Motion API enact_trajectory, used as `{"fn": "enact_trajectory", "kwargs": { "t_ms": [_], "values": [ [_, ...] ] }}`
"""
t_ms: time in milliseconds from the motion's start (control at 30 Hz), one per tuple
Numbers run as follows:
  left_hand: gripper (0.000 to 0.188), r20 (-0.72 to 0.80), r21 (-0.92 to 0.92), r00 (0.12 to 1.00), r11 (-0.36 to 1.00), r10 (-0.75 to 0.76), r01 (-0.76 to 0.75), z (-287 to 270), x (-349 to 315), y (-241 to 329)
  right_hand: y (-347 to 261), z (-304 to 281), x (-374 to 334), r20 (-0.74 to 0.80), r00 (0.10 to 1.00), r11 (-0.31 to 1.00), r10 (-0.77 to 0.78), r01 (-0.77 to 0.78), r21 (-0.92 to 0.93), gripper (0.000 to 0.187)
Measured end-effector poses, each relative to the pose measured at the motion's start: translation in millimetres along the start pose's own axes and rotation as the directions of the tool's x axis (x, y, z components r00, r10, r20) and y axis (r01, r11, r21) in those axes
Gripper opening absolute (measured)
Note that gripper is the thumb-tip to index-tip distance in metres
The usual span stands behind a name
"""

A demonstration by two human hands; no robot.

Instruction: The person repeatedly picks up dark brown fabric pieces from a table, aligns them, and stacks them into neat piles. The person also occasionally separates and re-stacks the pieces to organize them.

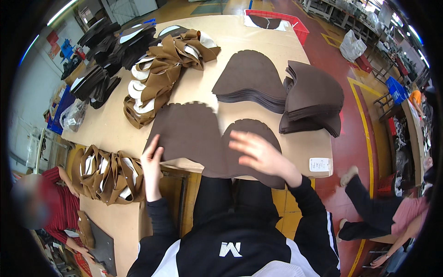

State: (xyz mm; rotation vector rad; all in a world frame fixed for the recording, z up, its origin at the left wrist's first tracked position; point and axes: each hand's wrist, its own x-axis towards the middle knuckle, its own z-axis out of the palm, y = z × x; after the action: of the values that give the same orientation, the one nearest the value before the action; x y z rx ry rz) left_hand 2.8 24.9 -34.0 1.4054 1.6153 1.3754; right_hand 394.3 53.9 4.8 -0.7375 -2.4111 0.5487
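Observation:
Two dark brown leather-like cut panels lie side by side at the near edge of the table: a left panel (189,131) and a right panel (258,129). Both have a notched, curved top edge, and their inner edges meet or overlap in front of me. My left hand (151,164) has the outer edge of the left panel between thumb and fingers. Over the right panel, my right hand (259,154) is stretched out with its fingers apart. Whether its fingertips touch the panel I cannot tell.
Beyond my hands stand a stack of brown panels (251,74) and another, curling stack (314,94). Tan pieces with white patches (159,69) and black bundles (134,44) occupy the left side. A person (60,203) works at lower left; another (383,207) is at right.

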Motion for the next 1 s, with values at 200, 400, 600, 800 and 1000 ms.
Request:
{"fn": "enact_trajectory", "kwargs": {
  "t_ms": [200, 400, 600, 800, 1000],
  "values": [
    [0.034, -0.035, 0.552, 0.944, 0.794, 0.328, -0.255, 2, -3, 2, 55, 41, 2, 0.085, 0.969, 0.800, 0.232, -0.140, -0.583, 0.076],
    [0.046, 0.446, 0.475, 0.891, 0.820, 0.089, -0.320, 95, -83, 21, -8, 58, -23, 0.288, 0.958, 0.938, 0.004, 0.096, -0.334, 0.082],
    [0.048, 0.355, 0.386, 0.932, 0.895, 0.080, -0.224, 101, -89, 36, -18, 23, -48, 0.327, 0.945, 0.989, 0.013, -0.061, 0.136, 0.066],
    [0.037, 0.359, 0.166, 0.933, 0.980, 0.041, -0.107, 101, -84, 65, -33, 35, -57, 0.159, 0.955, 0.882, 0.252, -0.159, -0.444, 0.072],
    [0.031, 0.109, -0.088, 0.986, 0.987, -0.128, 0.138, 76, -52, 55, -27, 13, -37, 0.346, 0.934, 0.971, -0.095, 0.011, 0.239, 0.060]
  ]
}}
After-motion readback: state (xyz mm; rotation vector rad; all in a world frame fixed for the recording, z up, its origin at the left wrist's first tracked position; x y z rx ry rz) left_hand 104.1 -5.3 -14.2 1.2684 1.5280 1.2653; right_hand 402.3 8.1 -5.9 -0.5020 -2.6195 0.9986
